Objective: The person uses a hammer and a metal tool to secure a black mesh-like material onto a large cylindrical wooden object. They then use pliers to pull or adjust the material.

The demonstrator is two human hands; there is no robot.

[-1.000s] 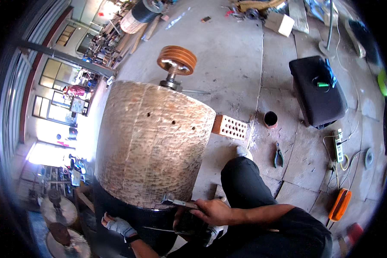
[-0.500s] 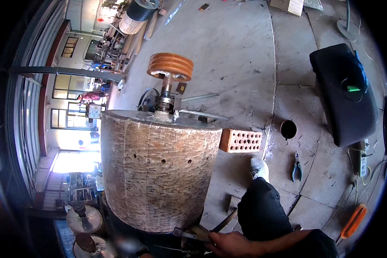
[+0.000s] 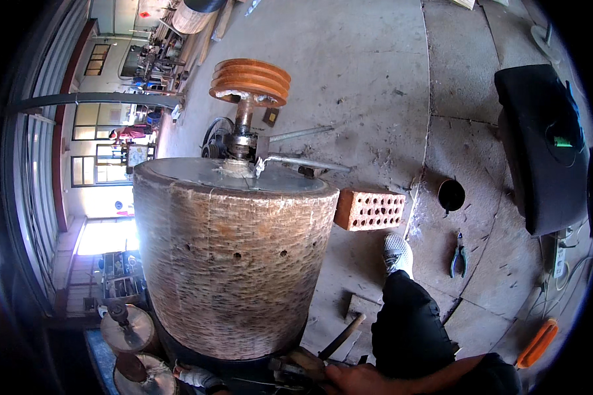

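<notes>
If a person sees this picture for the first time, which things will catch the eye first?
First the big rusty drum in the middle, with an orange grooved pulley on the shaft above it. Then the red perforated brick on the concrete floor to its right, and the right hand at the bottom edge beside a wooden-handled tool.

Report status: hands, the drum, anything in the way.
Right hand gripping a small metal tool at the base of the big rusty perforated drum. Left hand gloved, low beside it. Wooden-handled hammer lies close by.

right hand point(image 3: 349, 380) cut by lower edge | left hand point(image 3: 194, 377) half hidden under drum point(image 3: 230, 263)
</notes>
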